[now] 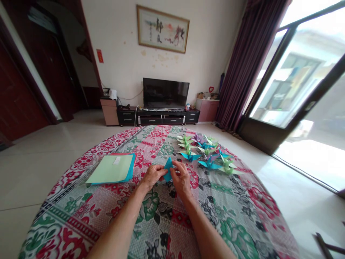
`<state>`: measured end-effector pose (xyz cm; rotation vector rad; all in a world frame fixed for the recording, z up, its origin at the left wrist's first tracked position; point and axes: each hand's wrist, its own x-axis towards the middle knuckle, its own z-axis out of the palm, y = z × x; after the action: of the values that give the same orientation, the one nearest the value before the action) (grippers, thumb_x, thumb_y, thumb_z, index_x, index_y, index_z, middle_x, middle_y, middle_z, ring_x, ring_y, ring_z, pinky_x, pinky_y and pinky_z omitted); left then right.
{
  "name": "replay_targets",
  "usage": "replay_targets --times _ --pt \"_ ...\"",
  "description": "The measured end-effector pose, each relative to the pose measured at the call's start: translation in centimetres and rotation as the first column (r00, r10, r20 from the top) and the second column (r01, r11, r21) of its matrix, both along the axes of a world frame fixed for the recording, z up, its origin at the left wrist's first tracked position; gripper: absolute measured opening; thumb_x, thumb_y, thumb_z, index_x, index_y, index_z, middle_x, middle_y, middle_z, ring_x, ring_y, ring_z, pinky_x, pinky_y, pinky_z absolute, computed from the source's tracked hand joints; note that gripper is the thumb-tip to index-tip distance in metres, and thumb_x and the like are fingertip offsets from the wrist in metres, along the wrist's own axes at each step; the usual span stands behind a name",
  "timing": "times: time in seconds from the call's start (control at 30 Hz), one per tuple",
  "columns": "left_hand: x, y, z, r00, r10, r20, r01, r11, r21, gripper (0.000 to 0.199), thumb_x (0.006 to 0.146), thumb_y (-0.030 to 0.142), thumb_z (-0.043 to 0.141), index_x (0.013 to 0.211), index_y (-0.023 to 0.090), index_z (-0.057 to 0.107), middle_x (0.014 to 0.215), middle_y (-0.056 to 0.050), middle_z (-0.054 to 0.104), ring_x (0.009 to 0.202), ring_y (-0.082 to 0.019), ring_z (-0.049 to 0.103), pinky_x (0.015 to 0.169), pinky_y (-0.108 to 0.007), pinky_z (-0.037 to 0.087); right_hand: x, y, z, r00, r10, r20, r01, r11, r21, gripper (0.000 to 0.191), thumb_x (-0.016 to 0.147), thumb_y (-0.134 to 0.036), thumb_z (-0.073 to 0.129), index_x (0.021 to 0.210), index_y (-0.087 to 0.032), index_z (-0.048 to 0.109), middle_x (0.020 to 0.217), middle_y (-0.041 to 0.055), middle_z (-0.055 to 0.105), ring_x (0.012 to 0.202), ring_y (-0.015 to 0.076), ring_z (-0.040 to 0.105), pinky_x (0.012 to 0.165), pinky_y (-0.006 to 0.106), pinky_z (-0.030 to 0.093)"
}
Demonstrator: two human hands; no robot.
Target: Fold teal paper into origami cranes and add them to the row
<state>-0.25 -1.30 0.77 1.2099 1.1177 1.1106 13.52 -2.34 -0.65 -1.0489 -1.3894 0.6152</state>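
Between my two hands is a small piece of folded blue paper point(168, 166), diamond-shaped, held just above the patterned tablecloth. My left hand point(153, 177) pinches its left edge between thumb and fingers. On the other side, my right hand point(182, 177) grips the right edge, thumb in front and fingers curled behind. Beyond my right hand stand several folded paper cranes in green, blue and purple; the nearest are a blue crane point(190, 156) and another blue crane point(210, 164). To the left lies a stack of square paper sheets point(107, 169), light green on top with blue and red edges showing.
A round table point(113, 212) with a floral cloth fills the foreground. A small white slip point(116, 160) rests on the paper stack. Across the floor stand a television point(166, 94) and a low black cabinet point(152, 120). A glass door point(291, 90) is at the right.
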Motion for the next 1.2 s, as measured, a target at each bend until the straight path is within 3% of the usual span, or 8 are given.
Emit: replay_targets --times 0.2,0.4,0.63,0.77,0.93,1.2 --pt "-0.4 -0.1 0.2 1.000 0.024 -0.017 -0.025 0.999 -0.022 0.025 0.059 0.038 0.070 0.064 0.014 0.066 0.050 0.001 0.058 0.045 -0.010 0.050 0.044 -0.020 0.034 0.1 -0.2 0.1 0.998 0.042 0.047 -0.042 0.999 0.003 0.026 0.075 -0.029 0.057 0.100 -0.024 0.065 0.104 0.0063 0.060 0.086 0.0179 0.057 0.072 0.029 0.048" --pt "-0.6 -0.3 0.4 1.000 0.010 -0.009 -0.010 1.000 -0.030 0.028 0.061 0.039 0.069 0.075 0.014 0.068 0.060 0.000 0.062 0.049 -0.010 0.052 0.045 -0.020 0.038 -0.2 0.1 -0.1 0.982 0.084 -0.169 -0.113 0.979 -0.170 0.027 0.069 -0.032 0.062 0.092 -0.018 0.059 0.075 0.0023 0.064 0.068 0.0160 0.059 0.059 0.025 0.046" --pt "-0.4 -0.4 0.2 0.990 -0.045 0.131 0.058 0.994 -0.096 0.036 0.061 0.037 0.070 0.090 0.015 0.068 0.075 -0.004 0.066 0.065 -0.014 0.057 0.049 -0.021 0.044 -0.1 0.7 -0.6 0.939 0.189 -0.288 -0.256 0.942 -0.217 0.019 0.066 -0.030 0.061 0.079 -0.018 0.056 0.061 -0.0043 0.056 0.052 0.0091 0.047 0.052 0.021 0.039" --pt "-0.7 -0.3 0.1 0.954 -0.147 0.261 0.181 0.978 -0.107 0.039 0.065 0.037 0.069 0.097 0.016 0.066 0.082 -0.006 0.067 0.069 -0.015 0.059 0.054 -0.023 0.048 0.3 0.4 -0.1 0.921 0.212 -0.328 -0.292 0.932 -0.216 0.014 0.066 -0.027 0.058 0.075 -0.019 0.054 0.064 -0.0044 0.055 0.055 0.0097 0.047 0.056 0.022 0.040" --pt "-1.0 -0.4 0.6 0.933 -0.159 0.322 0.209 0.970 -0.126 0.042 0.070 0.049 0.063 0.095 0.015 0.066 0.080 -0.007 0.067 0.068 -0.016 0.060 0.054 -0.025 0.048 0.5 -0.1 0.8 0.907 0.271 -0.321 -0.344 0.918 -0.196 0.008 0.062 -0.020 0.055 0.070 -0.019 0.054 0.072 -0.0018 0.057 0.064 0.0118 0.050 0.061 0.023 0.041" --pt "-0.7 -0.3 0.2 0.975 -0.052 0.216 0.091 0.980 -0.175 0.033 0.058 0.038 0.074 0.079 0.014 0.064 0.061 0.002 0.060 0.055 -0.011 0.054 0.053 -0.023 0.045 0.4 -0.7 1.3 0.926 0.352 -0.135 -0.367 0.923 -0.110 0.008 0.061 -0.017 0.052 0.066 -0.018 0.057 0.094 0.0041 0.056 0.082 0.0163 0.053 0.061 0.022 0.042"
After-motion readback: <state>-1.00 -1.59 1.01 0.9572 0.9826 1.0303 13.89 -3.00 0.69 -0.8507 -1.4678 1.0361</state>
